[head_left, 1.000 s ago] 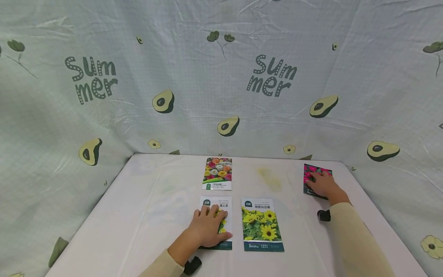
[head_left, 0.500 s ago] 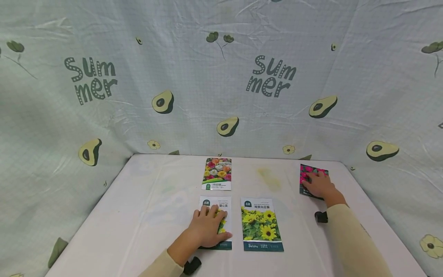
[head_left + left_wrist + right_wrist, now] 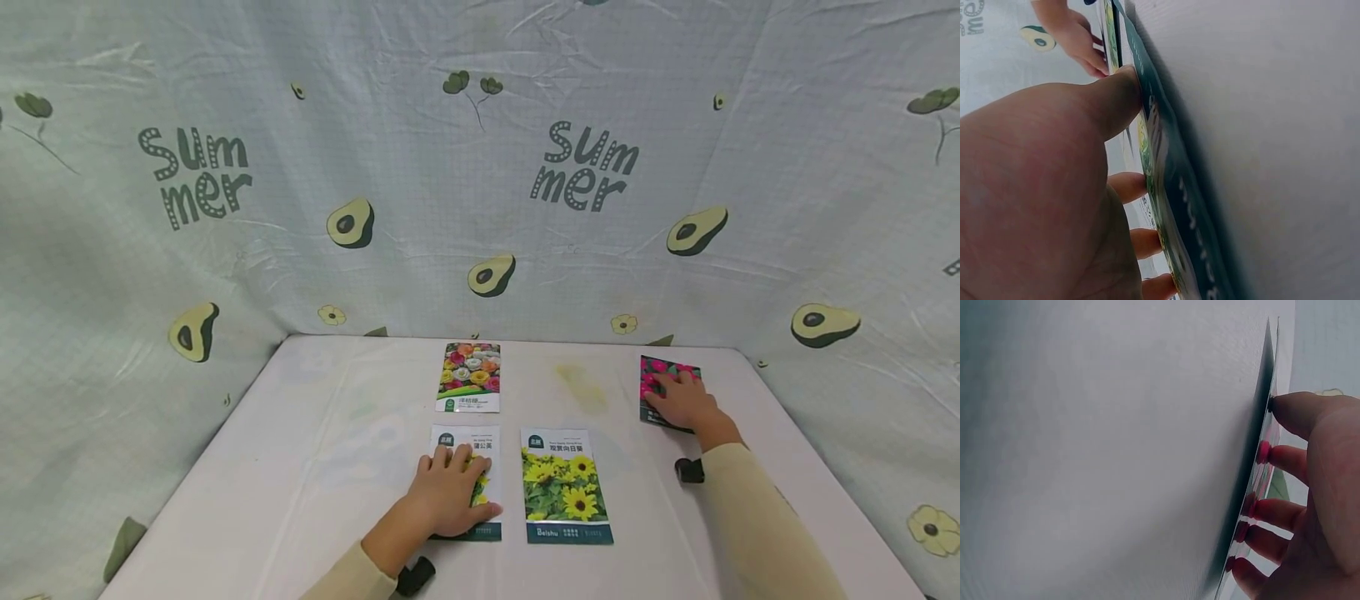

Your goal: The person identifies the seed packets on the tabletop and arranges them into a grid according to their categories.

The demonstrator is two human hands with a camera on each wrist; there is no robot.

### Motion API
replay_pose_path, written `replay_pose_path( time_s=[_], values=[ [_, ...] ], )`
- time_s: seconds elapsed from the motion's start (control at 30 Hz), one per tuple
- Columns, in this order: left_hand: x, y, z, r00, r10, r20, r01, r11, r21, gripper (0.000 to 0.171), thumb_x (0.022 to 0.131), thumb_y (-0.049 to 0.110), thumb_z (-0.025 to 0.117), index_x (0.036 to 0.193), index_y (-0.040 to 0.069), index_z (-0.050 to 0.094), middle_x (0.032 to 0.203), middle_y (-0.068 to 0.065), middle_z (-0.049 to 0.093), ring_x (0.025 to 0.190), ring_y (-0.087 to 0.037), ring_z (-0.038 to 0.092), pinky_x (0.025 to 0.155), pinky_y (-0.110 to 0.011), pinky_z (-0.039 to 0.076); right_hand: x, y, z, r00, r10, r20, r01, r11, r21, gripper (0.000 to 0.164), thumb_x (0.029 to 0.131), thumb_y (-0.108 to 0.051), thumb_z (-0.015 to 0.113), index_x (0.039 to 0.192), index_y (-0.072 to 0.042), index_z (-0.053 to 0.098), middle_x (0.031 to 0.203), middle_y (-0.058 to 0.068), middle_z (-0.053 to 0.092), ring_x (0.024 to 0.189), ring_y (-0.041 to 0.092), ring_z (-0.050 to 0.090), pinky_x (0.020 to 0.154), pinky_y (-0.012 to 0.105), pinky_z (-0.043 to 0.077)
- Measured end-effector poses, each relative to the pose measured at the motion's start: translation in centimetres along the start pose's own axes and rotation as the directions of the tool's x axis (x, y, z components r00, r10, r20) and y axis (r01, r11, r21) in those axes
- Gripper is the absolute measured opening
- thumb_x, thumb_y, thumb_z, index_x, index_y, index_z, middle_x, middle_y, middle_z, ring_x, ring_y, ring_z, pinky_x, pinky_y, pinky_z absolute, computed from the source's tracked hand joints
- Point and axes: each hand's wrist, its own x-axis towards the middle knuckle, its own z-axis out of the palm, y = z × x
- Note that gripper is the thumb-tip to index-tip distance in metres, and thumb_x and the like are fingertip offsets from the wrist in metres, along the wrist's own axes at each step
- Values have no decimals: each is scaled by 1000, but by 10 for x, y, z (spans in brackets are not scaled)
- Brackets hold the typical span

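My left hand (image 3: 447, 492) rests with spread fingers on a seed packet (image 3: 480, 442) that has a white top and a dark green bottom band. In the left wrist view its thumb and fingertips press on the packet's face (image 3: 1159, 147). At the far right, fingertips of my right hand (image 3: 686, 404) press on a dark seed packet with pink flowers (image 3: 648, 396), whose right part the hand covers. In the right wrist view thumb and fingers (image 3: 1280, 515) touch that packet's face from above, and it lies close to the table. A sunflower seed packet (image 3: 567, 487) lies flat between the hands.
A packet with multicoloured flowers (image 3: 468, 375) lies at the back of the white table (image 3: 337, 433), behind the left hand's packet. A cloth (image 3: 420, 167) printed with avocados hangs behind and beside the table. A yellowish stain (image 3: 581, 387) marks the tabletop.
My right hand has slid the pink-flower packet a little to the left across the table. My left hand and the other packets stay in place; the view shifts very slightly.
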Motion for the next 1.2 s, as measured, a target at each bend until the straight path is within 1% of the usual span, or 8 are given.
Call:
replay_pose_path(
  time_s=[0.1, 0.2, 0.43, 0.53, 0.73, 0.97, 1.2],
  values=[
    [2, -1, 4, 1000, 0, -6, 0, 1000, 2, 74, 91, 69, 62, 150, 27, 49, 148, -8, 45, 125, -36, 41, 96, -52, 36, -1, -2, 0, 1000, 2, 4, -2, 1000, 0, 68, 105, -46, 47, 155, -1, 34, 155, 41, 18, 142, 62, 19, 110, 74, 29],
    [3, -2, 5, 1000, 0, -12, 0, 1000, 3, 74, 90, 69, 62, 150, 27, 50, 147, -8, 45, 123, -35, 41, 95, -52, 36, -1, -5, 0, 1000, 1, 7, -1, 1000, -1, 68, 105, -45, 47, 156, -2, 34, 156, 41, 18, 143, 62, 20, 110, 74, 29],
    [-1, 0, 1, 1000, 3, -16, -2, 1000, 8, 74, 90, 70, 61, 149, 27, 50, 146, -7, 45, 123, -35, 41, 94, -52, 36, 1, -11, 1, 1000, 1, -2, -1, 1000, -5, 68, 105, -45, 48, 156, -3, 33, 156, 41, 19, 143, 62, 20, 111, 74, 29],
    [-2, 1, 0, 1000, 4, -13, -4, 1000, 7, 74, 91, 70, 60, 149, 26, 50, 146, -7, 45, 123, -35, 41, 94, -52, 36, 0, -15, 1, 1000, 6, 8, -6, 1000, 2, 68, 105, -44, 48, 157, -3, 33, 157, 40, 19, 143, 61, 20, 112, 73, 28],
    [-2, 1, -2, 1000, 8, -6, -8, 1000, 10, 74, 91, 70, 60, 150, 26, 50, 145, -7, 45, 123, -35, 41, 94, -52, 35, -5, -23, -1, 1000, -23, 21, 22, 999, 26, 69, 105, -44, 48, 158, -3, 33, 158, 40, 19, 144, 61, 20, 112, 74, 27],
    [4, -3, 8, 1000, 8, -29, -8, 1000, 11, 74, 90, 70, 62, 150, 26, 50, 144, -8, 46, 122, -35, 41, 93, -51, 36, -8, -31, 0, 999, -50, 15, 50, 998, 38, 67, 105, -42, 49, 157, -3, 34, 157, 40, 21, 145, 61, 21, 113, 73, 27],
    [6, -4, 11, 999, 9, -35, -8, 1000, 12, 74, 90, 70, 62, 149, 26, 51, 145, -8, 46, 123, -36, 41, 94, -52, 36, -6, -38, 4, 998, -53, 13, 53, 997, 49, 67, 105, -42, 51, 158, -5, 35, 157, 38, 24, 145, 60, 23, 112, 73, 29]
  ],
)
